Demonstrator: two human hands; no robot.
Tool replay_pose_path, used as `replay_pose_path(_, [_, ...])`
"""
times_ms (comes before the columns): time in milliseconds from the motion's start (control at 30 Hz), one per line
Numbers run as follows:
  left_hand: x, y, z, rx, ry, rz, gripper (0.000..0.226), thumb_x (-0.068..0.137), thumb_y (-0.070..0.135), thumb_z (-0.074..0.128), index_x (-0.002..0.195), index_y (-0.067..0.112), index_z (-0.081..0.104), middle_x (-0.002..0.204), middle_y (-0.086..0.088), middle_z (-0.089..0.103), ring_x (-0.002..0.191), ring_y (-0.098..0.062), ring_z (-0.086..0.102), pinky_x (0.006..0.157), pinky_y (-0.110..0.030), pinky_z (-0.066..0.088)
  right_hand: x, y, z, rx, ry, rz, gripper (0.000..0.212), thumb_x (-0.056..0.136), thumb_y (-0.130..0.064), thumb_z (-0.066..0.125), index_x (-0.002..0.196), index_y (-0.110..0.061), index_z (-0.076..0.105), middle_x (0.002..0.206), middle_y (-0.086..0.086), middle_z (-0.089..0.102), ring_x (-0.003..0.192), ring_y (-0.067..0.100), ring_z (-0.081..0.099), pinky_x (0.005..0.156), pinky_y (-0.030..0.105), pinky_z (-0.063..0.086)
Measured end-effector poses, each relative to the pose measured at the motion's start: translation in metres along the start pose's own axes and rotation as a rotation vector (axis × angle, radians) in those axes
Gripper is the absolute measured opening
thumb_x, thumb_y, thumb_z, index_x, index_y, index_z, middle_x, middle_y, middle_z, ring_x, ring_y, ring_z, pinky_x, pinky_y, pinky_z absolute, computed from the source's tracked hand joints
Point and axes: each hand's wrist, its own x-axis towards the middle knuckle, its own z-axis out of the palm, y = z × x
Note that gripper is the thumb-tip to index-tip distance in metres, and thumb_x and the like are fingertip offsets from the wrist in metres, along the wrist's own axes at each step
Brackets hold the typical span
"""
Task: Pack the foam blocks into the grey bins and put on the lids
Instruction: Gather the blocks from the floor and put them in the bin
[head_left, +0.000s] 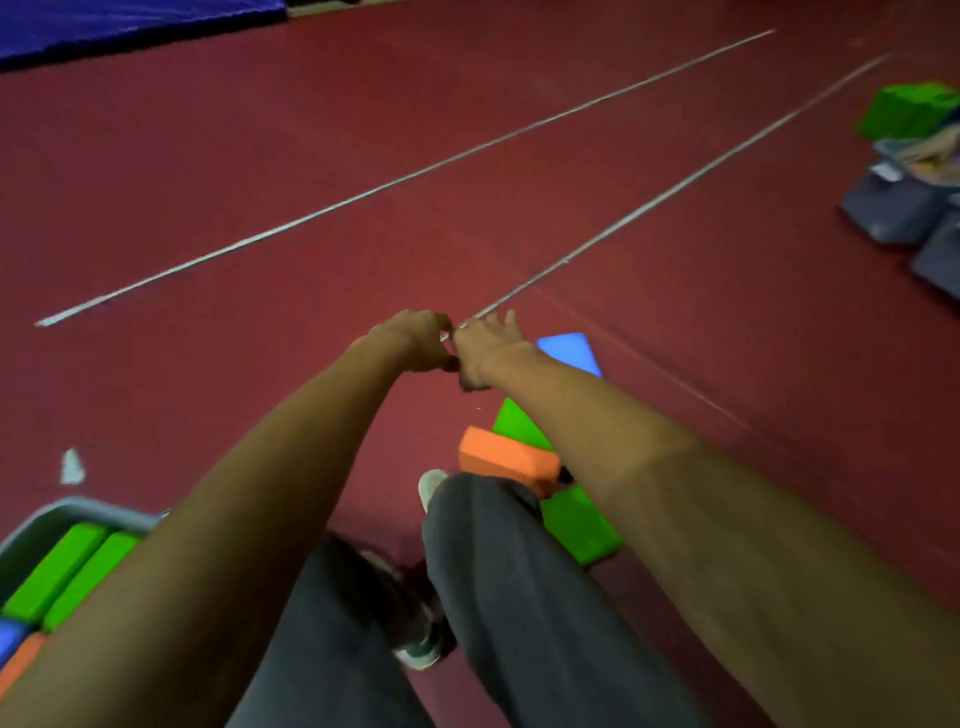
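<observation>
A wide stretch of dark red floor (467, 156) lies open ahead, crossed by two pale lines (363, 195) that run up toward the right. It is bounded at the top left by the edge of a blue mat (130, 26) and at the right edge by a cluster of grey bins (883, 208), with a green block (909, 109) just behind them. At the bottom left corner sits a near grey bin (47, 514), its rim cut off by the frame. Two green foam blocks (57, 571) lie side by side in it, with a blue one and an orange one below them at the very edge. A small pale scrap (71, 466) lies on the floor just beyond that bin. Close by the person's feet and partly hidden by the right forearm and a trouser leg, four loose blocks lie on the floor: a blue foam block (569, 353) farthest out, a green foam block (519, 423) nearer, an orange foam block (506, 460) overlapping it, and a second green foam block (579, 525) closest. Both arms reach forward over bare floor. The left hand (410, 340) has its fingers (441, 325) curled, their tips against the right hand (485, 345); I cannot tell whether they pinch anything. The right hand's fingers point forward, straight and slightly spread, holding nothing.
</observation>
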Motion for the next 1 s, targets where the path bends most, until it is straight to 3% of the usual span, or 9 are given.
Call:
replay_pose_path(267, [0.088, 0.088, 0.047, 0.034, -0.062, 0.180, 0.086, 0.078, 0.049, 0.079, 0.150, 0.024, 0.040, 0.146, -0.011, 0.052, 0.132, -0.032, 0.051, 0.106, -0.043, 0.045, 0.031, 0.122, 0.049, 0.053, -0.067, 0.208, 0.078, 0.079, -0.049, 0.075, 0.144, -0.020, 0.041, 0.147, 0.010, 0.044, 0.139, 0.035, 0.037, 0.116, 0.058, 0.021])
replay_pose_path(467, [0.152, 0.098, 0.091, 0.106, -0.130, 0.160, 0.087, 0.077, 0.050, 0.080, 0.150, 0.029, 0.039, 0.149, -0.008, 0.049, 0.135, -0.032, 0.047, 0.108, -0.050, 0.042, 0.074, 0.175, 0.111, 0.067, -0.084, 0.229, 0.068, 0.082, -0.040, 0.071, 0.140, -0.020, 0.043, 0.145, 0.010, 0.046, 0.135, 0.035, 0.040, 0.113, 0.055, 0.024])
replay_pose_path(667, [0.223, 0.098, 0.144, 0.142, -0.218, 0.168, 0.086, 0.079, 0.050, 0.077, 0.152, 0.028, 0.035, 0.151, -0.009, 0.046, 0.137, -0.032, 0.045, 0.108, -0.049, 0.042, 0.129, 0.210, 0.181, 0.134, -0.151, 0.269, 0.074, 0.075, -0.048, 0.078, 0.137, -0.020, 0.048, 0.139, 0.008, 0.049, 0.132, 0.034, 0.043, 0.111, 0.056, 0.029])
replay_pose_path(1000, [0.353, 0.096, 0.248, 0.063, -0.319, 0.166, 0.084, 0.078, 0.046, 0.077, 0.148, 0.019, 0.039, 0.146, -0.016, 0.049, 0.134, -0.035, 0.047, 0.107, -0.050, 0.043, 0.225, 0.261, 0.301, 0.616, -0.204, 0.626, 0.085, 0.071, -0.057, 0.079, 0.134, -0.011, 0.045, 0.138, 0.018, 0.052, 0.128, 0.036, 0.052, 0.102, 0.042, 0.047])
